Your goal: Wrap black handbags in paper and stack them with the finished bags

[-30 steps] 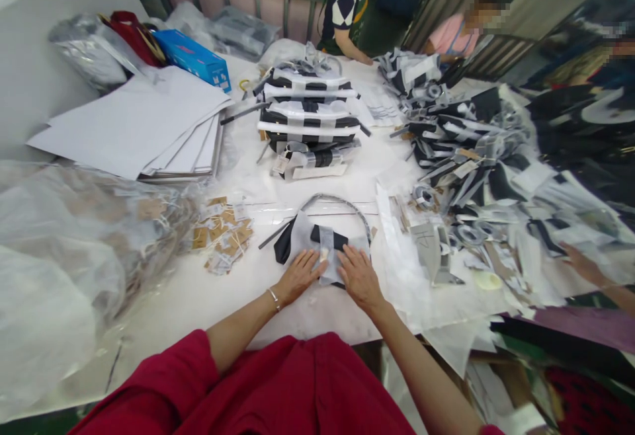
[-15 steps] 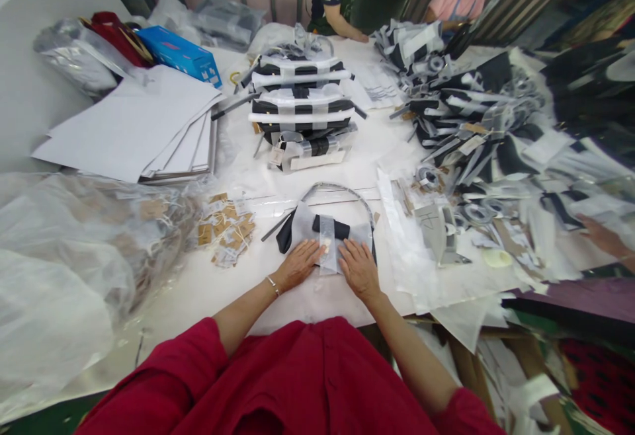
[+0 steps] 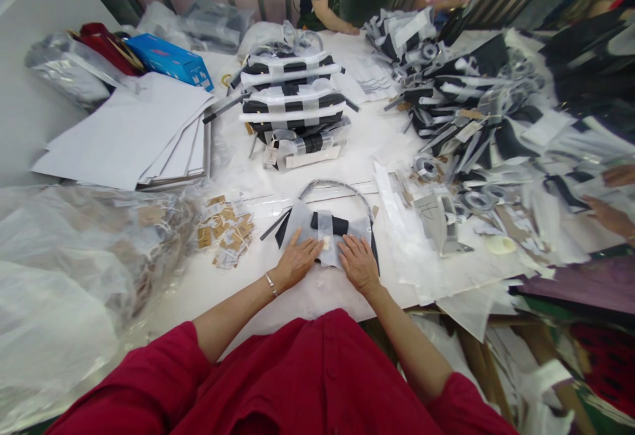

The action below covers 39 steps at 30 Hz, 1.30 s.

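Currently, the bag point(image 3: 337, 225) lies near the front edge of the tabletop point(image 3: 223, 303); pressing its wrapping point(image 3: 299, 217) flat seems the step underway, left hand point(image 3: 297, 262) and right hand point(image 3: 359, 263) spread on it, clamped on nothing; next calls for even pressure beside the clear strip point(image 3: 325, 225)

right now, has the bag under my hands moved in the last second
No, no clear shift either way: the bag lies about the same, just right of the tags.
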Each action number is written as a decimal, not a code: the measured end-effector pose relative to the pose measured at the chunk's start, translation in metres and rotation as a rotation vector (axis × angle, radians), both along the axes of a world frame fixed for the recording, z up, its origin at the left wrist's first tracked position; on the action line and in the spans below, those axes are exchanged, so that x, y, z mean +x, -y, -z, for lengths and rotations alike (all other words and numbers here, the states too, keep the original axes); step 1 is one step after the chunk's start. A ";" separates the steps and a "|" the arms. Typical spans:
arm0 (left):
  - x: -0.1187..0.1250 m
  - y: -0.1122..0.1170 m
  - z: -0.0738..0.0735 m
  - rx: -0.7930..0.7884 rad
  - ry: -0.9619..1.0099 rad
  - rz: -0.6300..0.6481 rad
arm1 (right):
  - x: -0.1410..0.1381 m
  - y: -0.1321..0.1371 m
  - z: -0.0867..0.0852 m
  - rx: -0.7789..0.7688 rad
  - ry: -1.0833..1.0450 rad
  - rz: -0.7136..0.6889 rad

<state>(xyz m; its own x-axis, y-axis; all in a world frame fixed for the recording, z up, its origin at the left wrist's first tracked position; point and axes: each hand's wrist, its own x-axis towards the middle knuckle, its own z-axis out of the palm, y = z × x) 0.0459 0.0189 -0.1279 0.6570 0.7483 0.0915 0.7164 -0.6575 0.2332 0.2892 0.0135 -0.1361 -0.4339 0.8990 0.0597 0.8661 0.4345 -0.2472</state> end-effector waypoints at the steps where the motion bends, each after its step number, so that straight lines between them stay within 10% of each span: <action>1: 0.002 -0.003 -0.006 -0.007 -0.015 0.011 | 0.000 0.000 0.000 -0.005 -0.003 0.003; 20: 0.000 -0.007 0.023 -0.012 0.091 -0.019 | -0.025 -0.025 -0.052 -0.169 0.059 0.103; 28: -0.003 -0.009 0.033 0.171 0.106 -0.003 | -0.007 0.013 -0.015 0.061 0.003 -0.071; 39: 0.037 -0.018 0.036 0.324 0.032 -0.097 | 0.027 -0.047 -0.004 0.123 -0.008 -0.076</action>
